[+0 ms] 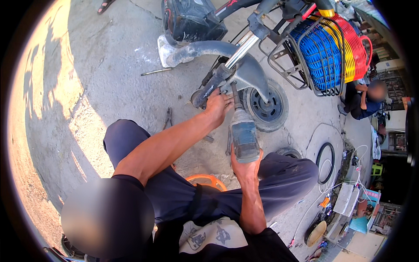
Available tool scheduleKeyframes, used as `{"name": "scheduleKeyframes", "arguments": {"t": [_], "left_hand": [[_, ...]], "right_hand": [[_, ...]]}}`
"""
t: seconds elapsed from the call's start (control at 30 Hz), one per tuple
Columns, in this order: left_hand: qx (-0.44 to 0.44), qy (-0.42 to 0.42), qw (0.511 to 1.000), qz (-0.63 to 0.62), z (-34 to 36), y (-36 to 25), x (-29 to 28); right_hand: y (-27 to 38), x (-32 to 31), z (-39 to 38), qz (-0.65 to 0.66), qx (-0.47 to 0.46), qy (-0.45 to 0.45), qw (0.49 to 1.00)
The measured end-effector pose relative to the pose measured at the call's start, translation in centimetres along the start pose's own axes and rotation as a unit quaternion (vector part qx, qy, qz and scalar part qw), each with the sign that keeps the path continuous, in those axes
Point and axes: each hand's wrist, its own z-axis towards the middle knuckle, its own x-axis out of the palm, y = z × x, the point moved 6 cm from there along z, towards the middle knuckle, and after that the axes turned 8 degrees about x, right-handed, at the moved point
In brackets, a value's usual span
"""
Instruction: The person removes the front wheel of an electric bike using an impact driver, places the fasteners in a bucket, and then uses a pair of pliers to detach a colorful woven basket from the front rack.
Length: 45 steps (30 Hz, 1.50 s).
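In my right hand (245, 161) is a grey impact wrench (245, 139), gripped from its near end. Its long, narrow socket end (236, 96) points away from me and meets the foot of a scooter's front fork (218, 81). My left hand (219, 105) is closed at the lower end of the fork, close beside the socket. What its fingers pinch is too small to make out. A grey front mudguard (246, 72) hangs by the fork. Past it, a small wheel with a black rim (267, 104) lies on the concrete.
Pliers (168, 117) lie left of my arm, and a thin metal rod (156, 71) lies farther off. A front basket with blue, yellow and red weave (321, 48) juts out at the upper right. A black tyre (326, 163) and cables lie right. Another person (366, 98) sits beyond.
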Motion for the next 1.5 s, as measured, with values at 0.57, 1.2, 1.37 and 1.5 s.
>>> {"name": "scheduleKeyframes", "arguments": {"t": [0.57, 1.2, 1.37, 1.5], "left_hand": [[-0.044, -0.009, 0.999, 0.030, -0.6, -1.6, -0.1], [-0.037, -0.069, 0.997, -0.010, 0.2, -0.6, -2.0], [-0.002, -0.028, 1.000, 0.001, 0.0, -0.4, -2.0], [0.010, -0.033, 0.999, -0.013, 0.5, -0.2, -2.1]], "right_hand": [[-2.6, 1.0, -0.7, 0.027, -0.051, 0.013, 0.998], [-5.5, 1.2, -3.2, 0.064, 0.033, 0.061, 0.996], [-5.7, 2.6, -2.1, 0.041, -0.030, 0.042, 0.998], [-5.7, 3.3, -1.8, 0.054, 0.000, 0.049, 0.997]]}}
